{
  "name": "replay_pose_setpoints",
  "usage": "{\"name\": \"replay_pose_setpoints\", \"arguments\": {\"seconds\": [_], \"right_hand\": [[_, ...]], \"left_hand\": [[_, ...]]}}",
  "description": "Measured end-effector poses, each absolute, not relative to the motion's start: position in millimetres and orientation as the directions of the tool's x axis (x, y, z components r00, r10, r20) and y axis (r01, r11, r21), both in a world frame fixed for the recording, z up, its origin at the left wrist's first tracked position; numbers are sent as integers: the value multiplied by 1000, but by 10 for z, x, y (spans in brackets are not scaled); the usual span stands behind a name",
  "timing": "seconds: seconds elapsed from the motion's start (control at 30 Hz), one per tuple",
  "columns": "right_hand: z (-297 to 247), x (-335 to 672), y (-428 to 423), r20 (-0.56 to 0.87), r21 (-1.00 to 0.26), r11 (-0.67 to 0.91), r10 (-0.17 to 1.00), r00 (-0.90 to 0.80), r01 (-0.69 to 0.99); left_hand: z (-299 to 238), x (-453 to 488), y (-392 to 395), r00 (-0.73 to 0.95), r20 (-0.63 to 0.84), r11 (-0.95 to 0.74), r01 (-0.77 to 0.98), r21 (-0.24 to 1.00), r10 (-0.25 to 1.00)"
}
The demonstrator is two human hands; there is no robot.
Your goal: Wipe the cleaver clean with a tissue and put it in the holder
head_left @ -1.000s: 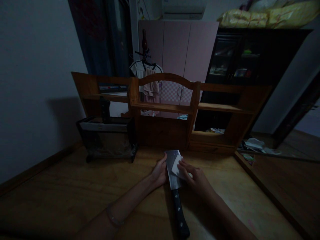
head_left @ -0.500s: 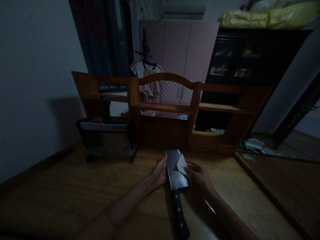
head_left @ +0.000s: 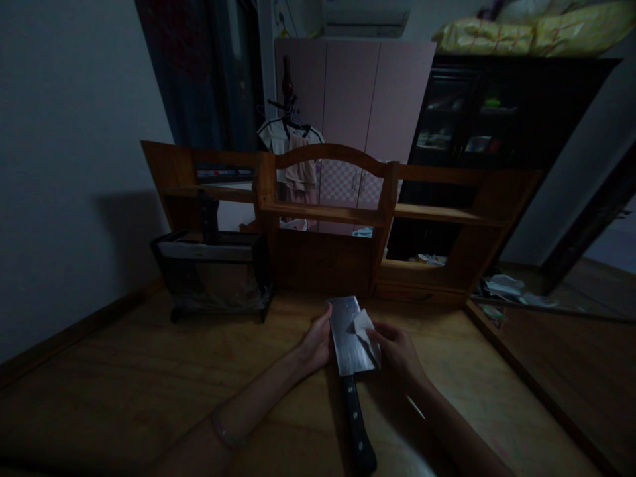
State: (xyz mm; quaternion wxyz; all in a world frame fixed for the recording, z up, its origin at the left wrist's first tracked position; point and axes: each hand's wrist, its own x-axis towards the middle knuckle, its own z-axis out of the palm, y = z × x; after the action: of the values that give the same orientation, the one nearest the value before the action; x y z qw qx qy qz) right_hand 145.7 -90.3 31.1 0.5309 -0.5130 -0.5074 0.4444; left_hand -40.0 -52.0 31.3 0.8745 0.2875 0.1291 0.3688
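A cleaver [head_left: 346, 344] with a broad metal blade and a black riveted handle lies over the wooden table, its handle pointing toward me. My left hand [head_left: 318, 339] grips the blade's left edge, thumb on top and the other fingers hidden beneath. On the blade's right side my right hand [head_left: 396, 348] pinches a small pale piece of paper or cloth [head_left: 364, 323]; its exact material is too dim to tell. That piece is folded and rests against the blade. The fingertips of my right hand are close to the blade's right edge.
A knife block [head_left: 213, 281] with a black-handled knife [head_left: 209, 218] in it stands at the left on the table [head_left: 149, 371]. Behind runs a wooden shelf unit [head_left: 328, 215]. Papers [head_left: 504, 286] lie beyond the table's right edge. A wardrobe [head_left: 352, 99] stands farther back.
My right hand has shifted the pale piece slightly on the blade, and its shape is more folded now. My left hand and the cleaver stay nearly still.
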Motion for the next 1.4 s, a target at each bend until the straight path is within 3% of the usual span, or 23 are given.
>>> {"name": "replay_pose_setpoints", "arguments": {"seconds": [0.4, 0.63, 0.87, 1.13, 1.3, 1.4], "right_hand": [[272, 1501, -877, 177, -980, 165, 978, 108, 111], [270, 1460, -893, 83, -991, 69, 989, 119, 113], [364, 1375, -961, 113, -972, 101, 993, 42, 213], [298, 1381, -922, 102, -979, 85, 992, 81, 186], [379, 1400, -985, 336, -901, 271, 930, 150, 338], [430, 1360, -1045, 436, -793, 371, 900, 24, 484]], "left_hand": [[371, -387, -547, 694, -18, 573, -579, 581, 719], [377, -396, -553, 709, 0, 576, -573, 582, 705], [369, -394, -551, 698, -24, 577, -573, 582, 716], [370, -399, -547, 718, 14, 580, -573, 578, 696], [345, -401, -535, 710, 21, 574, -585, 573, 704], [318, -403, -519, 711, 13, 575, -579, 578, 703]]}}
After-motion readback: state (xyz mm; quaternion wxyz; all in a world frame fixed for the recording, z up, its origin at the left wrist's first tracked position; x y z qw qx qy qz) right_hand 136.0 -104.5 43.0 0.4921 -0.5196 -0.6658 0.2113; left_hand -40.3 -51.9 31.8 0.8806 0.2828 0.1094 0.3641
